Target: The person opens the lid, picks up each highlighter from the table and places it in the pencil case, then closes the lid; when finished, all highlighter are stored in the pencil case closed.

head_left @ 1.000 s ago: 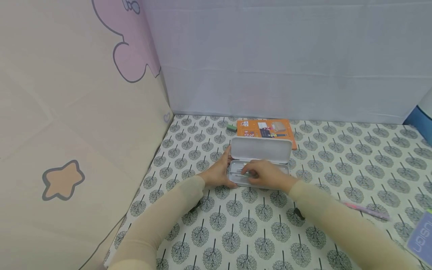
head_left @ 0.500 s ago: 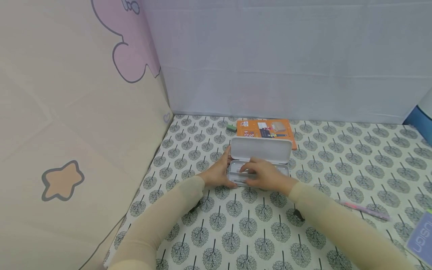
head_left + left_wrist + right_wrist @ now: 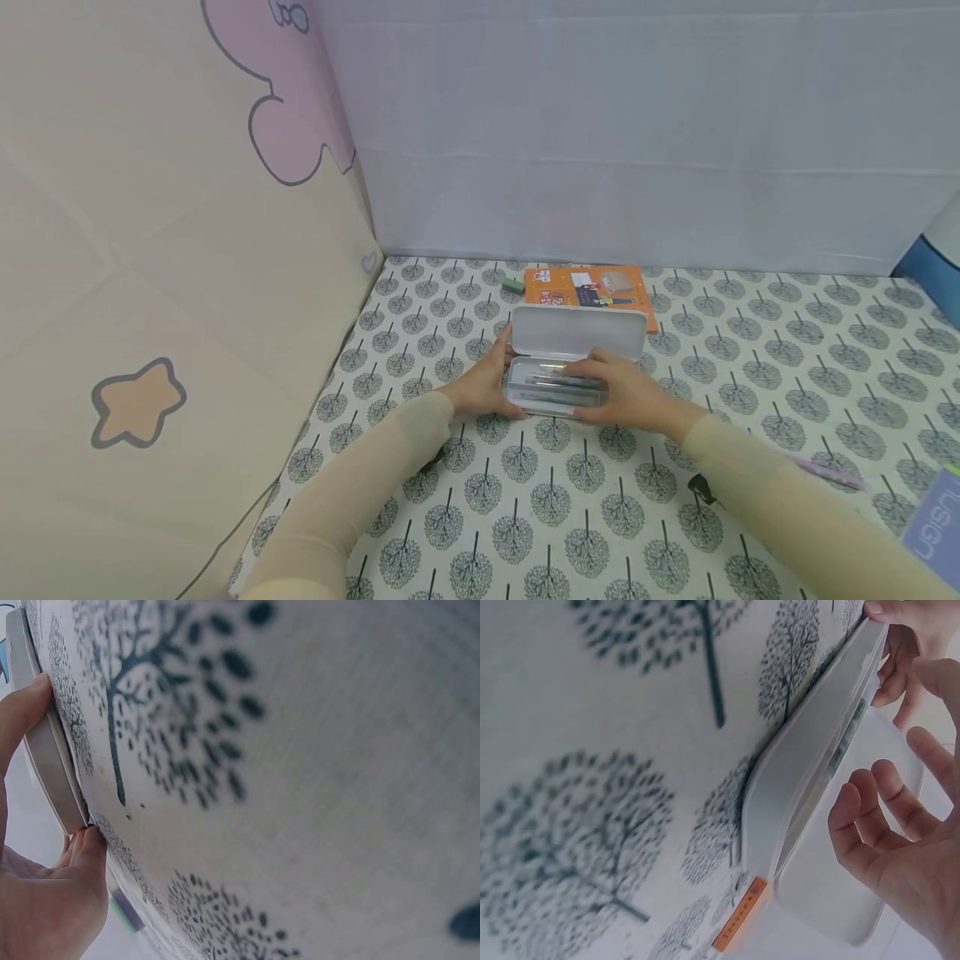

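Observation:
A white pencil case (image 3: 577, 331) stands with its lid raised toward the back of the table. Slim, pen-like items (image 3: 553, 397) lie in its tray; their exact kind is too small to tell. My left hand (image 3: 482, 387) holds the case's left end, thumb at the front and fingers at the back, as the left wrist view also shows. Over the tray's right half hovers my right hand (image 3: 633, 398). In the right wrist view its loosely bent fingers (image 3: 846, 817) hold nothing and stand apart from the case's wall (image 3: 780, 795).
Behind the lid lies an orange booklet (image 3: 637, 293), with a small green block (image 3: 513, 286) to its left. A pink-purple pen (image 3: 828, 474) is partly covered by the right sleeve. A blue-purple book (image 3: 937, 521) sits at the right edge. Curtain-like walls bound the left and back.
My right hand has shifted right across the tray and its fingers have spread from a tighter curl, uncovering the slim items. The left hand and the case have stayed put.

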A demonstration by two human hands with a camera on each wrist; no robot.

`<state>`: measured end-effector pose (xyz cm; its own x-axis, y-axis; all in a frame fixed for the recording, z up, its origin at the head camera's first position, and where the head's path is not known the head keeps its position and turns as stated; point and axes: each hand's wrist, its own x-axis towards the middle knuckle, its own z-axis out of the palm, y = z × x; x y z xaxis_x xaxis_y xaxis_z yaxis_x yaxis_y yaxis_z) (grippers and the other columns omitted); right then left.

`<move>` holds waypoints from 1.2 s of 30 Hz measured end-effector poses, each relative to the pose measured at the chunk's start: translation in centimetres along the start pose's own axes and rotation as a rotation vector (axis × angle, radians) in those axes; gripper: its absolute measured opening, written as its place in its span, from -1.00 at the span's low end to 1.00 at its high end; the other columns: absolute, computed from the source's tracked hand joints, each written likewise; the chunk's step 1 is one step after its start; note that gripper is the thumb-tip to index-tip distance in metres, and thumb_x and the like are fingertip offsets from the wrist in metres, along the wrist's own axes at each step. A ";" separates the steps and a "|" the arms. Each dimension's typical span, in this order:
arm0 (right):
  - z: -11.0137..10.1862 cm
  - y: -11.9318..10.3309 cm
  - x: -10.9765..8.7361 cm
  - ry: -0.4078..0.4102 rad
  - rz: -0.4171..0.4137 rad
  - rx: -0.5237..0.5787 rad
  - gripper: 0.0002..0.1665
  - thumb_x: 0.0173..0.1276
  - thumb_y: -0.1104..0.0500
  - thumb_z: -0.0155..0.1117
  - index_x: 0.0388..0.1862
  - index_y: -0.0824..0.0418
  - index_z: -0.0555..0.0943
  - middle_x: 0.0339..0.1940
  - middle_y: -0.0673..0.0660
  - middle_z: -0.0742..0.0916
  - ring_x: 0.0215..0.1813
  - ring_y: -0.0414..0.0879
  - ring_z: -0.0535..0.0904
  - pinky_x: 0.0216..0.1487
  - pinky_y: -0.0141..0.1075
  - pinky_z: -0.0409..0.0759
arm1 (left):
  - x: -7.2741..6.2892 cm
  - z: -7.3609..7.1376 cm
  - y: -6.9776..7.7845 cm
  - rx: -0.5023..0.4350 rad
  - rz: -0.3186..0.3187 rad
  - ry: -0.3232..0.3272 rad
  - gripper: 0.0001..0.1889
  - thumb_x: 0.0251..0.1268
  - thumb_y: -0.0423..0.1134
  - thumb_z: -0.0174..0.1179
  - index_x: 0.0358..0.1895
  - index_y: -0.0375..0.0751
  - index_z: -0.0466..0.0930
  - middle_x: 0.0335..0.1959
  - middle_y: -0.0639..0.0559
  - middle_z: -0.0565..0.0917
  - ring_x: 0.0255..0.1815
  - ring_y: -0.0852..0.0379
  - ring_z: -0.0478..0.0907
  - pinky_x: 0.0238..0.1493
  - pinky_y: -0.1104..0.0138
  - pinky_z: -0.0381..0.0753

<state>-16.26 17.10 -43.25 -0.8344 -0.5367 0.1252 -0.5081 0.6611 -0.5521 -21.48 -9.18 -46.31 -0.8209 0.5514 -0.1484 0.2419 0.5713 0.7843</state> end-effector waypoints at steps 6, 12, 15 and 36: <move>-1.2 1.2 -1.8 0.021 0.042 -0.003 -0.23 -0.06 -0.02 0.59 0.21 -0.02 0.57 -0.06 0.08 0.57 -0.17 -0.04 0.55 -0.17 -0.21 0.63 | -0.1 -0.1 0.2 -0.017 -0.022 -0.003 0.62 -0.46 -0.26 0.65 0.49 0.30 -0.64 0.34 -0.02 0.35 0.30 0.09 0.38 0.49 0.18 0.20; -2.6 2.8 -4.1 0.046 0.093 -0.034 -0.23 -0.04 -0.09 0.58 0.21 -0.03 0.55 -0.04 0.09 0.58 -0.24 -0.10 0.51 -0.33 -0.35 0.53 | -0.2 -0.1 0.3 -0.031 -0.021 -0.005 0.62 -0.46 -0.28 0.65 0.49 0.29 -0.64 0.34 -0.03 0.35 0.30 0.08 0.38 0.49 0.19 0.20; -3.0 3.7 -5.3 0.087 0.081 -0.064 -0.24 -0.04 -0.05 0.58 0.20 0.00 0.56 -0.08 0.09 0.60 -0.26 -0.11 0.50 -0.36 -0.35 0.53 | -0.1 -0.1 0.2 -0.031 -0.012 -0.002 0.62 -0.47 -0.29 0.65 0.49 0.31 -0.63 0.33 -0.03 0.36 0.29 0.09 0.38 0.48 0.18 0.22; -5.9 6.8 -12.8 0.178 0.118 -0.160 -0.25 -0.08 -0.01 0.62 0.15 0.05 0.59 -0.10 0.02 0.56 -0.30 -0.26 0.44 -0.40 -0.40 0.52 | 0.1 0.0 -0.2 -0.013 -0.018 -0.004 0.63 -0.47 -0.25 0.65 0.48 0.31 -0.66 0.35 -0.03 0.35 0.32 0.09 0.37 0.50 0.18 0.19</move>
<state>-10.31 31.54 -43.76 -0.9073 -0.3593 0.2185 -0.4202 0.7960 -0.4357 -21.60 -9.22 -46.51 -0.8228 0.5438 -0.1652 0.2202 0.5729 0.7895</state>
